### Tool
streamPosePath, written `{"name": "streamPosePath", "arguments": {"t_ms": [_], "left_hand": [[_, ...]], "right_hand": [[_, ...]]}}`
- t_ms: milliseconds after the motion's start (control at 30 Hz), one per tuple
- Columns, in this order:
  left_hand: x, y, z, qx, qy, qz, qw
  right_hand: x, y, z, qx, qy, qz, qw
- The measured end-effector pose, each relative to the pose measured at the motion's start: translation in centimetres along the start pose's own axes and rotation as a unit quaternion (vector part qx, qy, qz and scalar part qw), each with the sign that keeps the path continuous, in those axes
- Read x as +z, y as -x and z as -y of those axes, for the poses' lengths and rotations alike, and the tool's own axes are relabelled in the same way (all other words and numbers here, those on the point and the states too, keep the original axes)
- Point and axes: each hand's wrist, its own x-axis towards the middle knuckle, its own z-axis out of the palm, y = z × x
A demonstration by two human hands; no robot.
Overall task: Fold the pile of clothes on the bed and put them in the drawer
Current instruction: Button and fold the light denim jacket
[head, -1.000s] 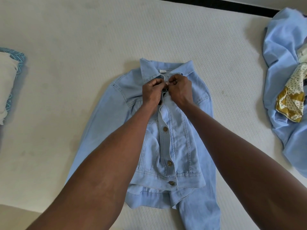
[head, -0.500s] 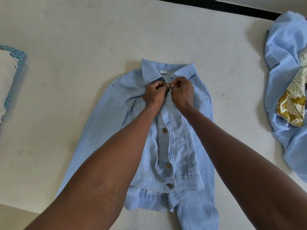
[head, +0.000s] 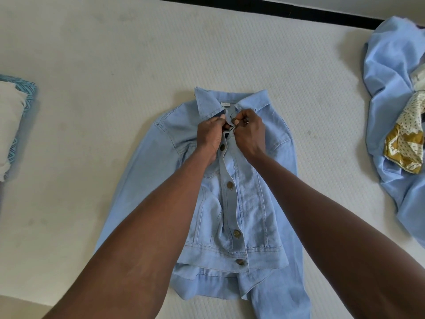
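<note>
Two hands are meeting at the neck of a light-blue denim jacket (head: 250,203) that is lying front-up near the middle of the bed (head: 115,65), its collar pointing toward twelve o'clock and its hem toward six. The left hand (head: 210,134) is sitting with its fingers curled inward, pinching the placket edge just below the collar on the nine o'clock side of the opening. The right hand (head: 249,130) is curled as well, its thumb and fingers pinching the facing edge on the three o'clock side, where a small dark round thing is showing at its fingertips; whether that is a button cannot be told for certain. Both hands are clamped on cloth, knuckles almost touching, with only a narrow gap of fabric between them. Four brass-coloured buttons (head: 230,185) are running down the placket toward the hem, and these are sitting fastened. One sleeve is stretching out toward seven o'clock under the left forearm, the other is running down toward five o'clock past the hem. At about three o'clock, well apart from the jacket, a pile of clothes (head: 388,93) is lying rumpled at the edge of the bed, a pale-blue garment with a gold and cream patterned cloth (head: 404,143) resting on it. At nine o'clock a white pillow (head: 9,120) is lying on a blue patterned cover (head: 27,93).
</note>
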Motion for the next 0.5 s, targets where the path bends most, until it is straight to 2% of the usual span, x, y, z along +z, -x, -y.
{"name": "streamPosePath", "arguments": {"t_ms": [200,367,500], "left_hand": [[-0.40,0.19,-0.54,-0.028,0.060,0.044,0.997],[-0.14,-0.37,-0.44,-0.015,-0.001,0.047,0.999],[-0.40,-0.52,0.06,-0.002,-0.009,0.031,0.999]], "right_hand": [[0.02,-0.33,0.24,-0.003,0.034,-0.001,0.999],[0.09,-0.25,0.54,-0.005,0.038,0.001,0.999],[0.10,-0.29,0.37,-0.006,0.020,0.009,1.000]]}}
